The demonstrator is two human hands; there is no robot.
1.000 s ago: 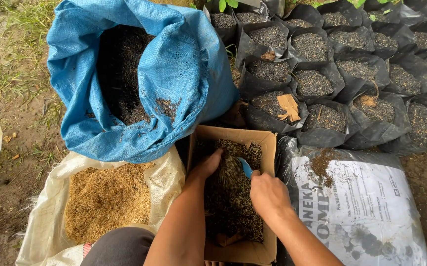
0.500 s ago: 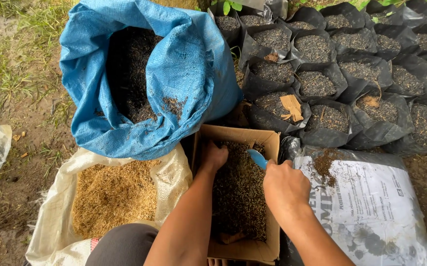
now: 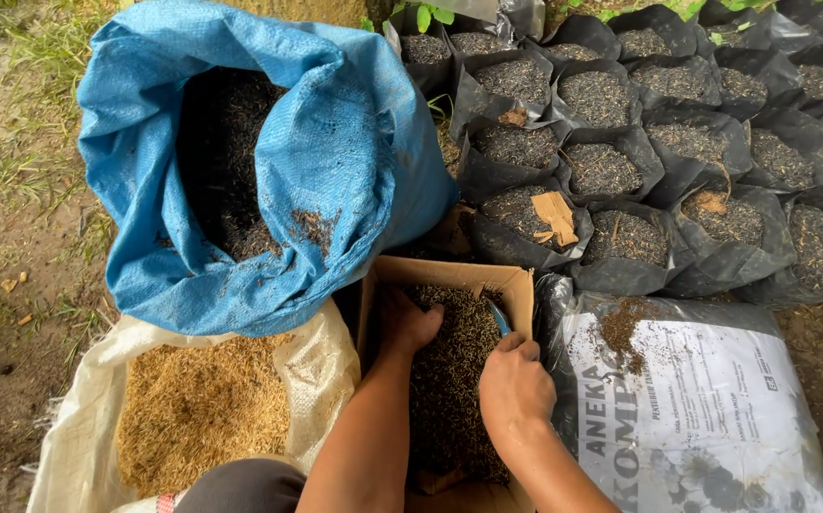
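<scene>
The cardboard box (image 3: 516, 285) sits on the ground between the blue woven sack (image 3: 335, 180) and the printed white bag (image 3: 706, 408), open upward and nearly full of a dark, husky planting mix (image 3: 449, 380). Both of the person's hands are inside it. The left hand (image 3: 407, 323) lies near the box's far left corner, its fingers spread fairly wide and pressed flat into the mix, probably to steady or gather it. The right hand (image 3: 514, 385) is closed around a small blue-handled tool (image 3: 499, 318), whose tip points toward the box's far right corner; the grip looks firm, the fingers curled narrow around the handle, as suits digging into loose material.

The blue sack leans open toward the box with its mouth rolled back, so the dark contents stay within reach. At the box's near left, a pale sack (image 3: 326, 370) lies open, showing golden husks (image 3: 198, 408). Beyond the box's far edge, rows of black grow bags (image 3: 621, 161) stand upright and close together, already filled with the same dark mix, some topped with scraps of cardboard (image 3: 554, 217).
</scene>
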